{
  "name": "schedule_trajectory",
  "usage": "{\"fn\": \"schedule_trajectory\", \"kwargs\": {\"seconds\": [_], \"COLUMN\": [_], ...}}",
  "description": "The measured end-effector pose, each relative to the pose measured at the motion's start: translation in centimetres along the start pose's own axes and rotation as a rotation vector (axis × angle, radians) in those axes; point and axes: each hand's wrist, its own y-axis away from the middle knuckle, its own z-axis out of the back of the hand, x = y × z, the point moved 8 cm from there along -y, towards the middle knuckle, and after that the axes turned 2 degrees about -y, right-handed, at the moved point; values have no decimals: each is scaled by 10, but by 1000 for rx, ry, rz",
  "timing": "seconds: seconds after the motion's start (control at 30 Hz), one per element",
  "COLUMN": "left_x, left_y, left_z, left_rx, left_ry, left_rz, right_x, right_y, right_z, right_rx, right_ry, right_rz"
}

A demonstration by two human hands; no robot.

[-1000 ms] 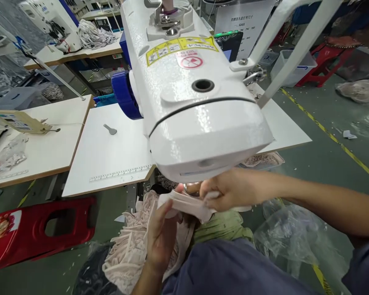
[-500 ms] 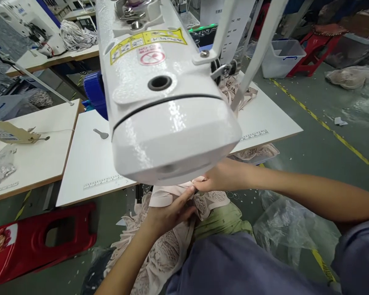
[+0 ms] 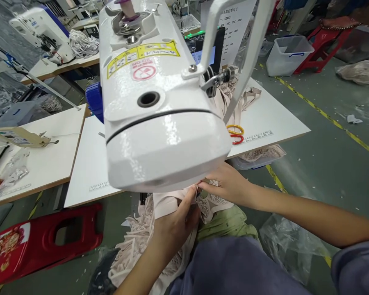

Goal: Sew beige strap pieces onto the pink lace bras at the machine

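Observation:
A beige lace bra lies over my lap just below the sewing machine head. My left hand is closed on its smooth fabric edge, the thumb laid along the top. Close by on the right, my right hand pinches the same bra near the left thumb tip. The machine head hides part of the fabric and some of the right fingertips. More beige lace bras hang in a heap at the left of my lap.
Scissors with yellow and red handles lie on the white machine table, beside beige straps. Below its edge is a clear bin of lace pieces. A red stool stands at left; a plastic bag lies at right.
The view has shifted slightly, bringing the scissors out from behind the machine head. My right hand has turned and its fingers have spread a little at the bra; the left hand keeps its hold.

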Motion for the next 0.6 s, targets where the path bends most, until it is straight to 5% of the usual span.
{"fn": "schedule_trajectory", "kwargs": {"seconds": [0.2, 0.37, 0.5, 0.6], "left_x": [-7, 6, 14, 10], "left_y": [5, 16, 9, -4], "left_z": [-2, -9, -5, 3], "left_rx": [-43, 89, 176, 123], "left_ry": [-89, 100, 112, 32], "left_rz": [60, 113, 2, -66], "right_x": [12, 23, 18, 10], "right_y": [10, 20, 16, 18], "right_z": [3, 0, -1, 0], "right_rx": [-102, -144, -93, -70], "right_ry": [64, 223, 266, 144], "right_rz": [137, 375, 258, 131]}}
